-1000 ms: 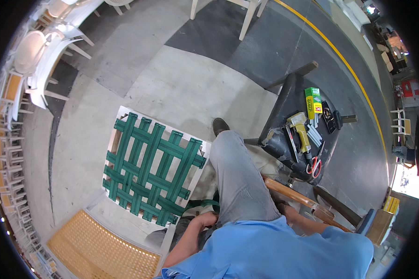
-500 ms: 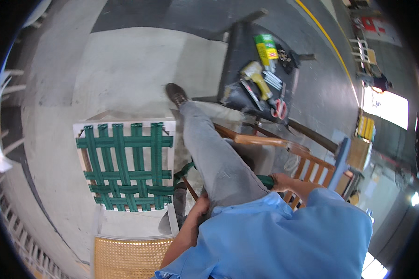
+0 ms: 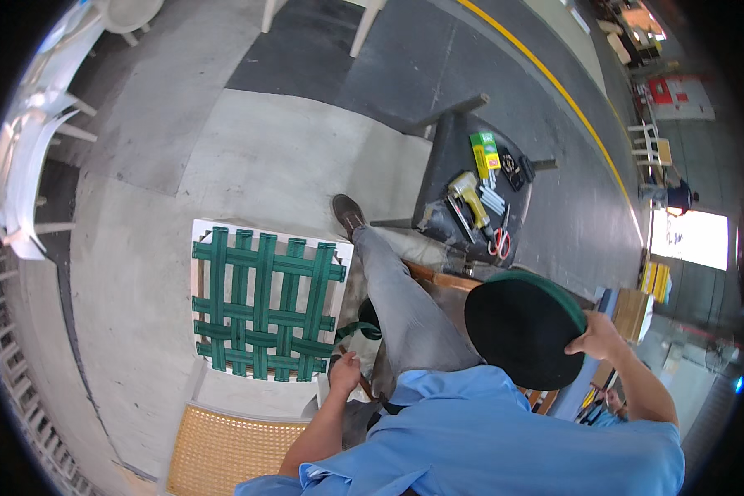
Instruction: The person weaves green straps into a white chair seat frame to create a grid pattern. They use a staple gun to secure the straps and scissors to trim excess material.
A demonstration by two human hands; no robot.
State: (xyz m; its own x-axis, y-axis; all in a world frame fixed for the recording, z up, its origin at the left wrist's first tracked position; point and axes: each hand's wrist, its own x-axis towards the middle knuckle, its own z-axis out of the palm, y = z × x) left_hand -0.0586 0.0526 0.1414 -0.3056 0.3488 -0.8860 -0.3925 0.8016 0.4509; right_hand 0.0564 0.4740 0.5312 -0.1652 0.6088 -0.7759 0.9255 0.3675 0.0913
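My right hand [image 3: 601,337] grips the rim of a large round roll of green webbing [image 3: 521,339], its flat side dark and its edge green. The roll is held up at the right of my lap. My left hand [image 3: 344,372] is closed low beside my thigh, next to a thin brown wooden bar; what its fingers hold is hidden. A loose green strap [image 3: 364,325] hangs near it. To the left stands a white chair frame [image 3: 271,231] whose seat is woven with green webbing straps [image 3: 262,306]. A cane panel [image 3: 231,450] adjoins it at the near side.
Ahead to the right, a dark chair seat [image 3: 438,186] carries a yellow pneumatic stapler [image 3: 469,192], red-handled scissors [image 3: 499,242], staple strips [image 3: 493,200] and a green-yellow box [image 3: 484,151]. My leg [image 3: 405,306] stretches between the two chairs. White chairs [image 3: 25,182] line the far left.
My right hand has risen outward, bringing the webbing roll into full view. My left hand has come away from my thigh. The view has shifted, so the chairs appear lower and farther right.
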